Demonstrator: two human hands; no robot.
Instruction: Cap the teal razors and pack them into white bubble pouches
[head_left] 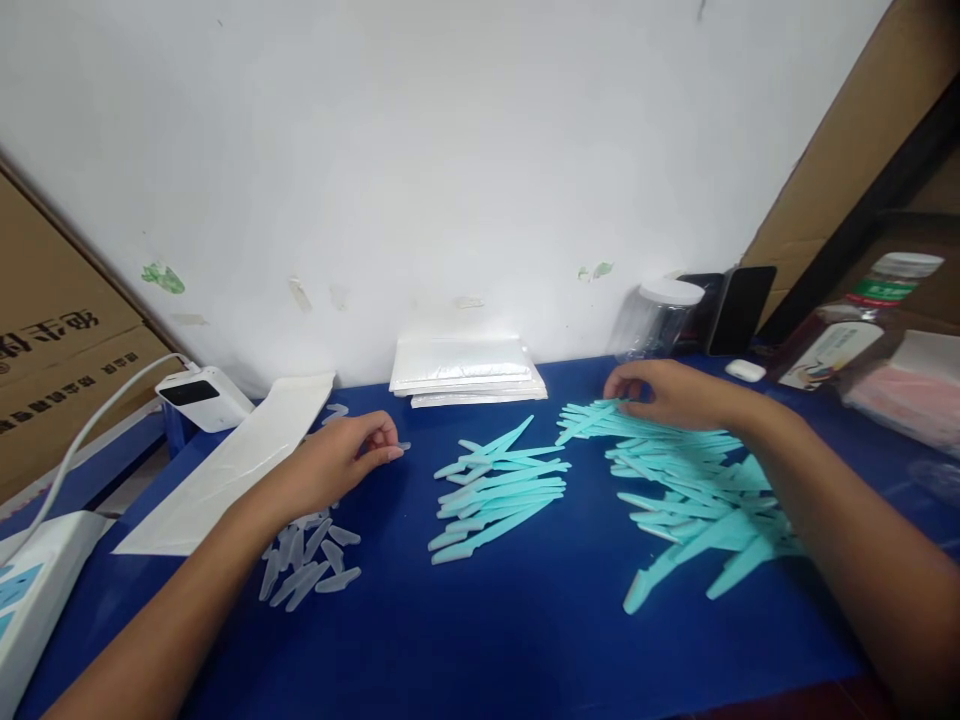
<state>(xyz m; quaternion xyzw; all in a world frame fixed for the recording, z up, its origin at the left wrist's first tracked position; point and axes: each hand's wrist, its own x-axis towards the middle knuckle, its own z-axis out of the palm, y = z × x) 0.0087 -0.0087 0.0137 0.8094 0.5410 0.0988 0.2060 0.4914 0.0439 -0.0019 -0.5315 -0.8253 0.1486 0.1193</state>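
Observation:
My left hand (363, 452) is closed in a pinch on a small clear plastic blade cap (405, 446), its tip poking out past the fingers. Below that wrist lies a loose heap of similar clear caps (311, 560), partly hidden by my forearm. At the right, my right hand (654, 392) has its thumb and fingers curled around the end of a turquoise eyebrow razor (589, 418) on top of a big pile of razors (675, 470). Between the hands, a smaller group of turquoise razors (499, 495) lies roughly side by side, handles pointing right.
White padded envelopes (469, 370) are stacked against the wall, and another lies flat (217, 480) at the left. A white power bank (204, 397) with a cable and a power strip (52, 570) sit left. A lidded jar (664, 310), phone (741, 310) and bottle (847, 330) stand back right.

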